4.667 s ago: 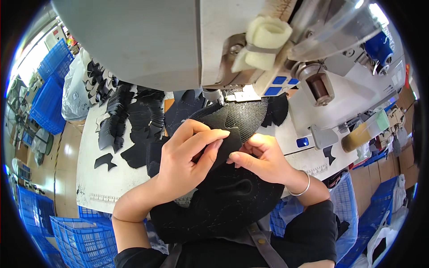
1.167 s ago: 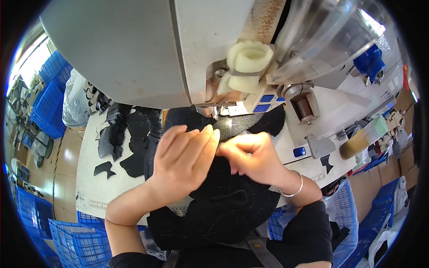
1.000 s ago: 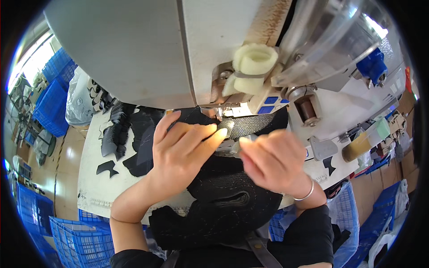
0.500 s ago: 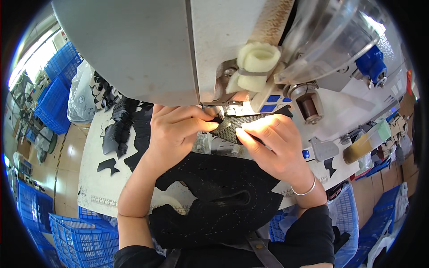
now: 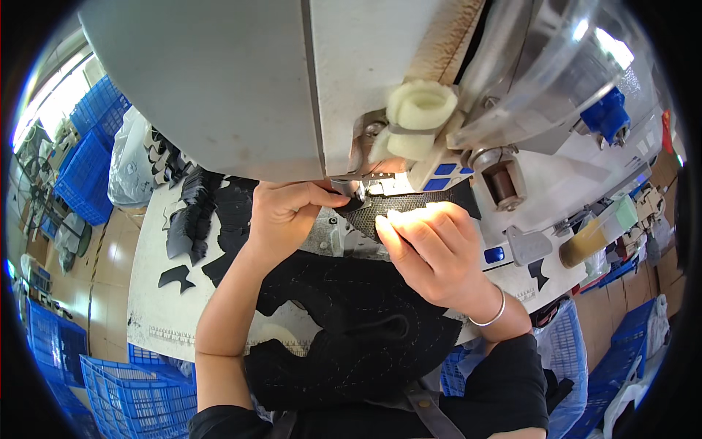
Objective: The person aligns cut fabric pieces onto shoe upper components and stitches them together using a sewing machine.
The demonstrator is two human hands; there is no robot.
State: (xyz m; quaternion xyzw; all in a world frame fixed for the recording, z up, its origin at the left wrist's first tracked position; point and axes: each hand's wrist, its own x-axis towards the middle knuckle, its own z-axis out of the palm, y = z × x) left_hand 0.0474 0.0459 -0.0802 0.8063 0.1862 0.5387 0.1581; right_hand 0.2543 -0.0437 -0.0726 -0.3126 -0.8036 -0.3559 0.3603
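Under the lit needle area of the sewing machine (image 5: 241,73) lies a textured dark mesh fabric piece (image 5: 395,208). My left hand (image 5: 281,219) is closed, thumb and forefinger pinching the piece's dark left end beside the metal presser foot (image 5: 357,192). At the mesh's near edge, my right hand (image 5: 439,252) has its thumb and fingertips pressed together, gripping that edge; bright light washes out the fingertips. A large black stitched fabric piece (image 5: 380,293) with a slot drapes over the table's front edge toward my lap, below both hands.
Stacks of black cut pieces (image 5: 191,219) lie left of my left forearm, with a loose piece (image 5: 175,277) nearer. A thread spool (image 5: 503,183) and clear plastic guard (image 5: 545,80) sit right of the needle. Blue crates (image 5: 135,391) stand around the white table (image 5: 157,307).
My left hand has drawn slightly back from the needle, uncovering the presser foot. My right fingertips have shifted left and nearer along the mesh piece.
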